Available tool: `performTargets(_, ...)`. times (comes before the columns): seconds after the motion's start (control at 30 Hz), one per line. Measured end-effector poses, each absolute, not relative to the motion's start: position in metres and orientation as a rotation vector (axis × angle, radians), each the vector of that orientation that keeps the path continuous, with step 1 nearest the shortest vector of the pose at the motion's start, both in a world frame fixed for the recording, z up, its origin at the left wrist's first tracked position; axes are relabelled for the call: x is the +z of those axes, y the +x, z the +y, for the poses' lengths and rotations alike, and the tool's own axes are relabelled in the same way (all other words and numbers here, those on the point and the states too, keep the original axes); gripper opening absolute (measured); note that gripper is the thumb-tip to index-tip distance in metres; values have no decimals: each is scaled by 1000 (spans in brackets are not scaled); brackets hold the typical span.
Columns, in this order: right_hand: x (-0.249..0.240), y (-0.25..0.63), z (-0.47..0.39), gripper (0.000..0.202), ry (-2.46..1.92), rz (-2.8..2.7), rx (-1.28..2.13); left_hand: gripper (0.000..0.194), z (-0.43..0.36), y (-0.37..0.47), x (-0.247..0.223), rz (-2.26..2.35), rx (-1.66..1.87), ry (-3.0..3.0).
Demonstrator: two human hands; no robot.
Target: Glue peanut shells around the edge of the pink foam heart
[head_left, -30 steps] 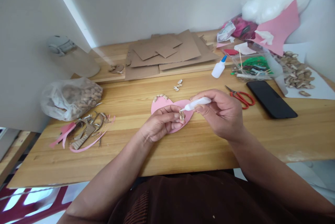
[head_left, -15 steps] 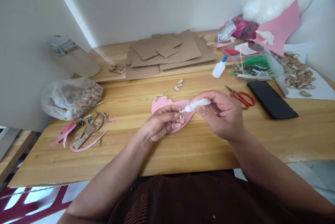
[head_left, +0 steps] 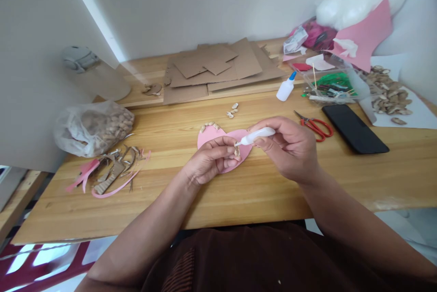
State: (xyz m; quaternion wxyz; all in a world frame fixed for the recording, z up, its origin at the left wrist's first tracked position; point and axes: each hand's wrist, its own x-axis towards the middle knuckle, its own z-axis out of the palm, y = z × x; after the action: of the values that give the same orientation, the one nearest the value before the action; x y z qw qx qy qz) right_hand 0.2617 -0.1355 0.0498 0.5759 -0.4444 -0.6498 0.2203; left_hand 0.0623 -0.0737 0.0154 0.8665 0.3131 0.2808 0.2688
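Note:
A peanut shell piece (head_left: 236, 151) is pinched between the fingers of my left hand (head_left: 213, 160). My right hand (head_left: 290, 148) grips a white glue bottle (head_left: 257, 136), its nozzle pointing left and down at the shell. Beneath both hands lies a pink heart (head_left: 208, 136), partly covered by them, with several shell pieces (head_left: 210, 125) along its upper left edge. Just behind the heart, a few loose shells (head_left: 232, 111) rest on the wooden table.
Scissors (head_left: 316, 128), a phone (head_left: 355, 129) and a blue-capped bottle (head_left: 286, 87) are on the right, near a shell pile (head_left: 392, 96). Cardboard sheets (head_left: 218, 67) lie at the back. On the left are a bag of peanuts (head_left: 99, 126) and scraps (head_left: 112, 176).

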Motion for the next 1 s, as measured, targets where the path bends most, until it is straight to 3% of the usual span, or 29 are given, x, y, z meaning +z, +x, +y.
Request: performTargets(1.0,51,262,-137,12,-1025,-1539,529,26,-74,63,18,578,548,654)
